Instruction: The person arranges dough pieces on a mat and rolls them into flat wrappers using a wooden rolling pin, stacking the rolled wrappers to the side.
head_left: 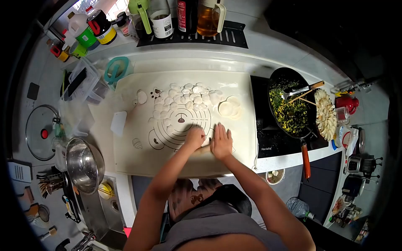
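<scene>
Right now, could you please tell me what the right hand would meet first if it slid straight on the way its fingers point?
Most likely the left side of the pile of flat dough rounds, just beyond the fingertips of the right hand, though its height above the mat is hard to judge.

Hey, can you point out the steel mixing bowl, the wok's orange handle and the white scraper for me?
Shiny steel mixing bowl (74,161): head view, its inner wall.
Orange wok handle (306,161): head view, mid-grip.
White flat scraper (119,123): head view, its face.

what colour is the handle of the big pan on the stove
Orange-red pan handle, best seen in the head view.
</scene>
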The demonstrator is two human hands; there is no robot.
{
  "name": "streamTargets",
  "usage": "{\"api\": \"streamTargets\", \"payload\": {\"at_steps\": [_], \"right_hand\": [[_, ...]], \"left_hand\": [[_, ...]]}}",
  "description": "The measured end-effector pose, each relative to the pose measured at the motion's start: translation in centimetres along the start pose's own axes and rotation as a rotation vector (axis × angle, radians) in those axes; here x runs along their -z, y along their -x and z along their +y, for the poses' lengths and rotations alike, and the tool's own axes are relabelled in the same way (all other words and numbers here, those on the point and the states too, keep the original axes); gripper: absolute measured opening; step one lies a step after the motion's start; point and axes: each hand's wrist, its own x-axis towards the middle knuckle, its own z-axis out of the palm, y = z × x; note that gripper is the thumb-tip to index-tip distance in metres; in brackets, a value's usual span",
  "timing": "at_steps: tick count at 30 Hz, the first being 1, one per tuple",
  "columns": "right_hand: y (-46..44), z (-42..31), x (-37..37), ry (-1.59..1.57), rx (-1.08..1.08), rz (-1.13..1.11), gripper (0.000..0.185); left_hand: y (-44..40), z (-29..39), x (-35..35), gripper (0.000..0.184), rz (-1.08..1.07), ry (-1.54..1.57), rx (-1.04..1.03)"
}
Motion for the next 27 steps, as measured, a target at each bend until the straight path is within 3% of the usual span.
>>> {"api": "streamTargets", "payload": {"at_steps": [2, 6, 14, 19, 21, 27], "right_hand": [[0.7, -0.3, 0.5, 0.013, 0.0, 0.012, 0.067], [-3.1, -0.9, 0.2, 0.003, 0.043, 0.125, 0.066], [-11.8, -1.8, -0.5, -0.095, -0.009, 0.305, 0.056], [-4.7, -1.0, -0.5, -0.092, -0.012, 0.195, 0.059], [-0.4, -0.8, 0.4, 0.001, 0.031, 0.114, 0.062], [-3.6, -0.8, -0.3, -0.021, 0.095, 0.211, 0.066]], "left_hand": [[0.8, -0.4, -0.3, 0.012, 0.062, 0.095, 0.098], [2.2, -1.4, -0.5, 0.012, 0.167, 0.217, 0.087], [-0.4, -1.8, 1.7, 0.011, 0.055, 0.118, 0.018], [-1.0, -1.8, -0.2, 0.011, 0.034, 0.066, -0.032], [0.2, -1.2, 0.5, 0.011, 0.022, 0.152, 0.05], [1.5, -1.8, 1.2, 0.011, 0.027, 0.232, 0.046]]}}
